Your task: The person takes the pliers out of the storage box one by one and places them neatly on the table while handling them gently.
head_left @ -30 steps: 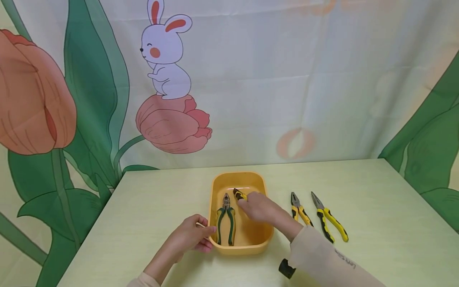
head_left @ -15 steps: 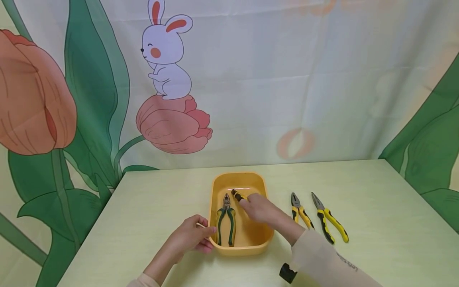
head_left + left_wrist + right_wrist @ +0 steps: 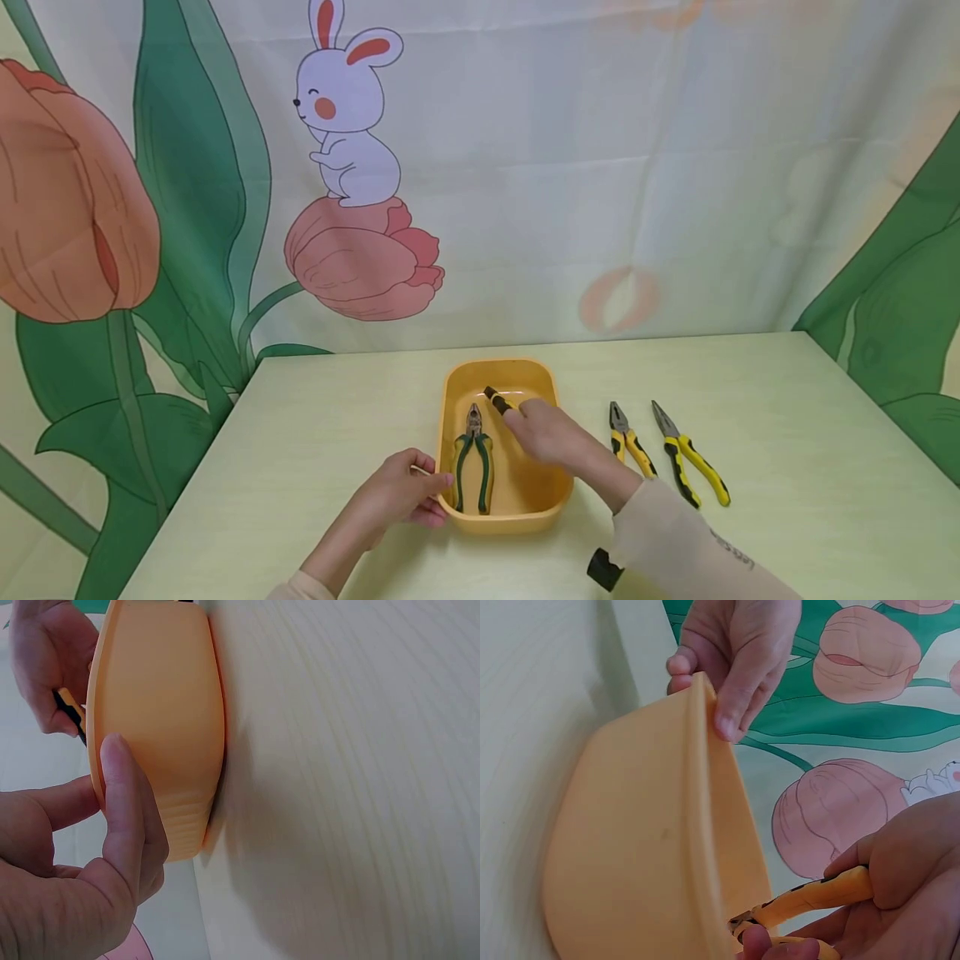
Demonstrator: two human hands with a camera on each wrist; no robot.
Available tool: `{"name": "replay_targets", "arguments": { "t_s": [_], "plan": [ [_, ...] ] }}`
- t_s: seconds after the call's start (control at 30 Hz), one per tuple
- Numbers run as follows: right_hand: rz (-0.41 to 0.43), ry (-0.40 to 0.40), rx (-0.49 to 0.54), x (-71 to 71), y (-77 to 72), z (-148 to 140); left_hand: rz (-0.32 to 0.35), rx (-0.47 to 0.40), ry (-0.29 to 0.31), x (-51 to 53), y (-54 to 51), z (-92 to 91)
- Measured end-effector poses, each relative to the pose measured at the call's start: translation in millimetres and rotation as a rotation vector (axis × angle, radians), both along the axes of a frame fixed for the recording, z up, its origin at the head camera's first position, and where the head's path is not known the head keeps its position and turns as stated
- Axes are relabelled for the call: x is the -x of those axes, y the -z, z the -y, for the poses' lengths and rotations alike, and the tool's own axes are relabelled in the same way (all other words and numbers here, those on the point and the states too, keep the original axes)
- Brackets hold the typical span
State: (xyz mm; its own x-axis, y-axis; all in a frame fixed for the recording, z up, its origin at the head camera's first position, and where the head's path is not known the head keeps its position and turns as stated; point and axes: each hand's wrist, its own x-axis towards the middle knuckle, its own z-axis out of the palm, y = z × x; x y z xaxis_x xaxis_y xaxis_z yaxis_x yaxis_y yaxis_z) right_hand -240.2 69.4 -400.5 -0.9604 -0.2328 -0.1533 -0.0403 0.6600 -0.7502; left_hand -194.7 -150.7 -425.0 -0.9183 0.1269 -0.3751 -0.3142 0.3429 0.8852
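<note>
My left hand (image 3: pixel 397 492) pinches the front left rim of a yellow plastic bin (image 3: pixel 517 523), thumb inside and fingers outside. My right hand (image 3: pixel 542 432) is over the bin and grips pliers (image 3: pixel 498 401) with yellow and black handles. In the right wrist view the handles of these pliers (image 3: pixel 817 894) lie in the hand, and their head is partly hidden by the bin wall and fingers. Green-handled pliers (image 3: pixel 474 458) lie inside the bin on its left side, jaws toward the back. The left wrist view shows the fingers (image 3: pixel 124 817) against the bin's outer wall.
Right of the bin, two more pairs of pliers lie on the pale table (image 3: pixel 810 433): flat-nosed pliers (image 3: pixel 630 442), partly covered by the right arm, and long-nose pliers (image 3: pixel 688 454). A printed curtain (image 3: pixel 525 208) hangs behind the table.
The gripped pliers have turned and risen slightly, and my right hand has shifted a little to the right. My left hand and the bin have stayed put.
</note>
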Motion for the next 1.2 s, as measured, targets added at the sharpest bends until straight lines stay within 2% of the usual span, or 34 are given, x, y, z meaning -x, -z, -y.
{"name": "replay_targets", "arguments": {
  "t_s": [0.3,0.6,1.2],
  "plan": [
    [0.017,0.001,0.066,-3.6,-8.1,-1,0.006,0.017,-0.004,1.4,1.1,0.4],
    [-0.013,-0.031,0.135,-8.0,-10.9,-6,-0.002,0.009,-0.011,1.9,3.2,0.7],
    [-0.009,-0.001,0.203,-11.3,-20.8,-13,-0.013,0.000,-0.008,1.6,1.8,-0.1]
  ]
}}
